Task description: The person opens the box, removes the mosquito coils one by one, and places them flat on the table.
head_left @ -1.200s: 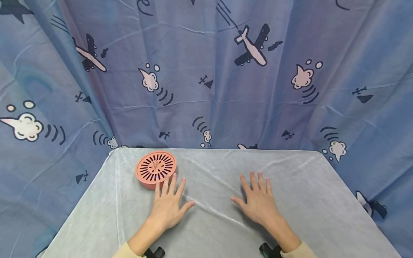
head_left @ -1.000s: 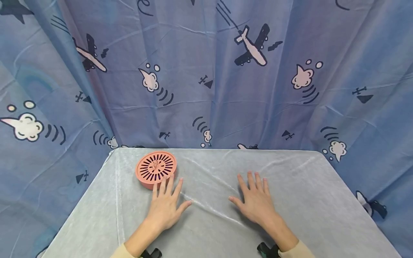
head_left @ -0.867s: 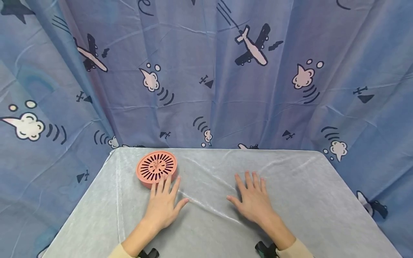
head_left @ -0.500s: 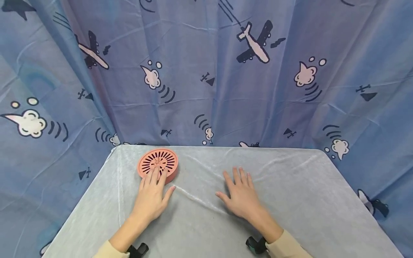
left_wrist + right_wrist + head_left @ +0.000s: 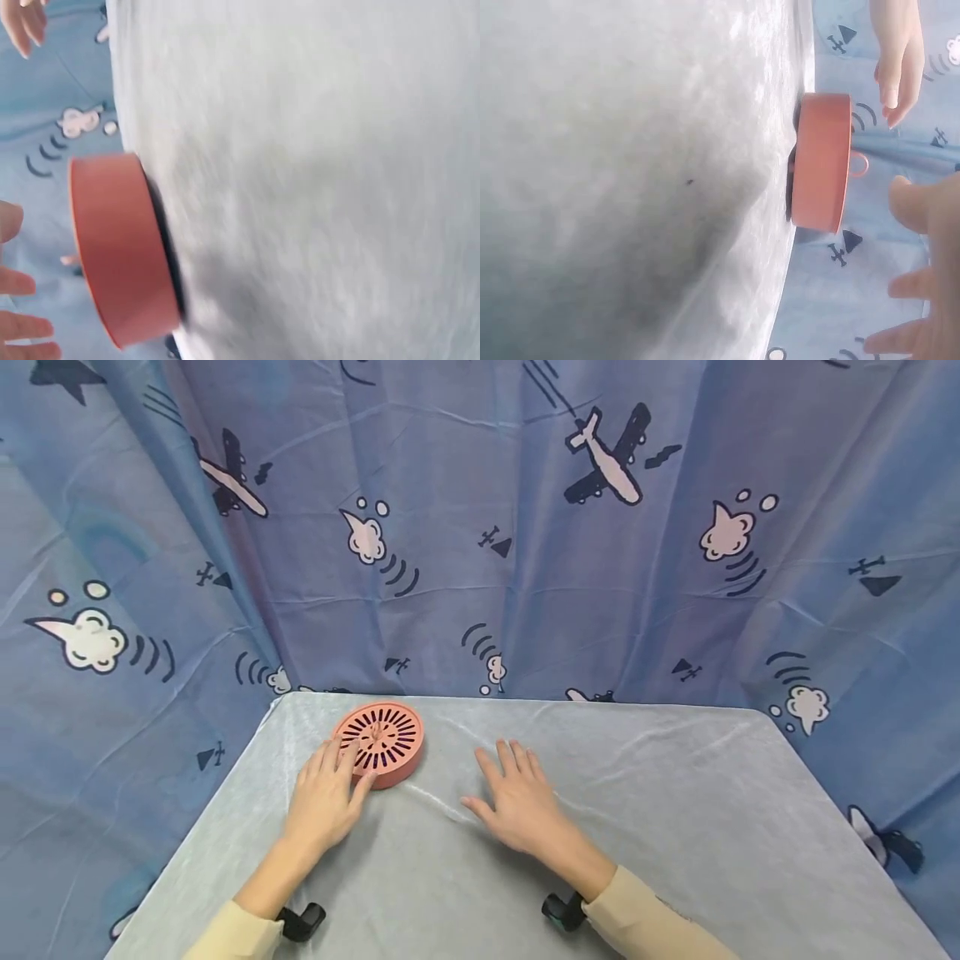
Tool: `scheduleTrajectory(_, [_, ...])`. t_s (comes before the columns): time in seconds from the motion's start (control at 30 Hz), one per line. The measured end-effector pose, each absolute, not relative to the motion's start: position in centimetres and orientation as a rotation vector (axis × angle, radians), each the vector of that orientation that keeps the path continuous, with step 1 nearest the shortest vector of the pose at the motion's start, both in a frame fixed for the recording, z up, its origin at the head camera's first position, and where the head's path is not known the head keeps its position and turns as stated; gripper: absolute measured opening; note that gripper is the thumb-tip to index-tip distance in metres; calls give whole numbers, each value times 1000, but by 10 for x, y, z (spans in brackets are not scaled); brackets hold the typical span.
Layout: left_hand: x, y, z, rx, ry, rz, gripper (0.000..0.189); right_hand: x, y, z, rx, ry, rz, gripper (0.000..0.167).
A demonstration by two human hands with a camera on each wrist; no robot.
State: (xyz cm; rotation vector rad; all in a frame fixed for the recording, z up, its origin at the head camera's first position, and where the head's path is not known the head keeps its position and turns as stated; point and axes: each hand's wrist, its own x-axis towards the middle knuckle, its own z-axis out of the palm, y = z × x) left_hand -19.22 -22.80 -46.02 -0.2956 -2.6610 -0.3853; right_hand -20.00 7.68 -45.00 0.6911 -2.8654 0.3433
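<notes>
A round coral-coloured box, apparently a mosquito coil holder [image 5: 384, 772], stands on the table. Its lid has slots in a ring and a small loop [image 5: 860, 163] on top. My left hand [image 5: 324, 797] hovers over its near-left edge in the head view, fingers extended and hiding part of the lid. Seen from the right wrist, that left hand [image 5: 900, 56] is above the box, apart from it. My right hand [image 5: 521, 806] is held in the air to the right of the box, fingers spread, holding nothing. Blurred left fingers [image 5: 26, 326] show in the left wrist view.
A table [image 5: 675, 827] with a pale grey, wrinkled cloth lies under both hands. Behind it and at both sides hangs a blue curtain [image 5: 450, 468] with printed planes and clouds. Black wrist mounts [image 5: 302, 922] sit under both wrists.
Both hands have moved left, the right one by more. The left hand has gone from in front of the box to over its left side. The box stays in place while the head view shifts slightly.
</notes>
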Motion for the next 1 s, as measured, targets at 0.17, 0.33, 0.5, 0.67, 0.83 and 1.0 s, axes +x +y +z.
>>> scheduleTrajectory(0.17, [-203,-241,-460,-276,-2669,-423,55,-209,63,-447,705,-2843,340,72])
scheduleTrajectory(0.33, [-215,-251,-458,-272,-2610,-480,53,-221,48,-445,721,-2826,414,69])
scheduleTrajectory(0.5, [-230,-260,-460,-258,-2658,-579,53,-236,32,-446,730,-2816,486,65])
scheduleTrajectory(0.67, [-245,-265,-464,-198,-2710,-720,54,-248,18,-449,698,-2834,678,63])
scheduleTrajectory(0.83, [-255,-267,-470,-99,-2740,-888,53,-258,5,-455,656,-2850,906,62])
scheduleTrajectory(1.0, [-263,-270,-474,-85,-2769,-960,53,-268,-8,-464,618,-2836,1092,60])
